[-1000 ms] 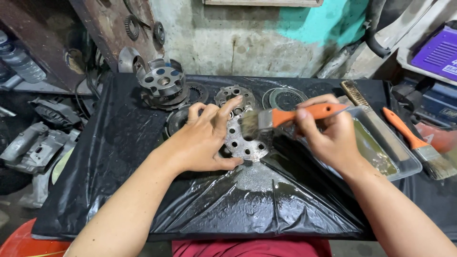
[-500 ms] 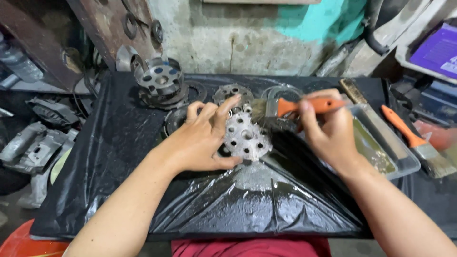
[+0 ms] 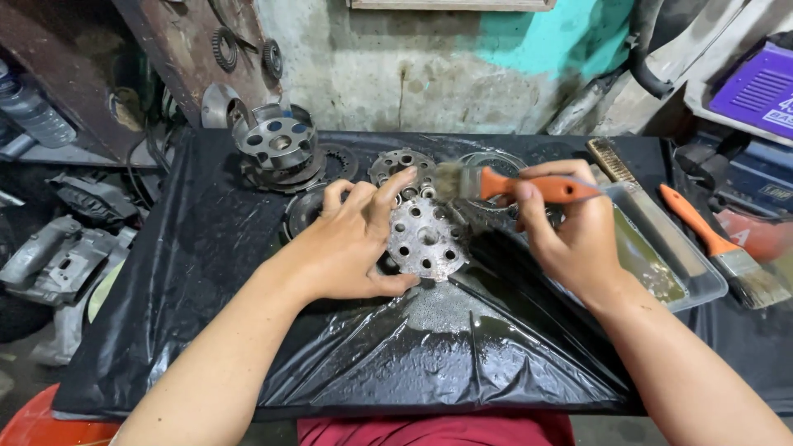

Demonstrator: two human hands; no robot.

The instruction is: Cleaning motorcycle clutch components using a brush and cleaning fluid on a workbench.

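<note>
My left hand (image 3: 357,239) grips a round grey metal plate with many holes (image 3: 428,241), tilted up on its edge over the black plastic sheet (image 3: 206,272). My right hand (image 3: 570,235) holds a paintbrush with an orange handle (image 3: 529,187); its bristles point left, just above the top of the plate. The plate's left part is hidden behind my left fingers.
A clear tray of dirty liquid (image 3: 661,277) sits right of my right hand. A second orange-handled brush (image 3: 723,248) and a wire brush (image 3: 610,159) lie at the right. A holed metal hub (image 3: 277,144), rings and another plate (image 3: 396,163) stand at the back.
The brush has swung from over the tray at the right back to the top of the plate. My left hand has turned the plate slightly while keeping hold.
</note>
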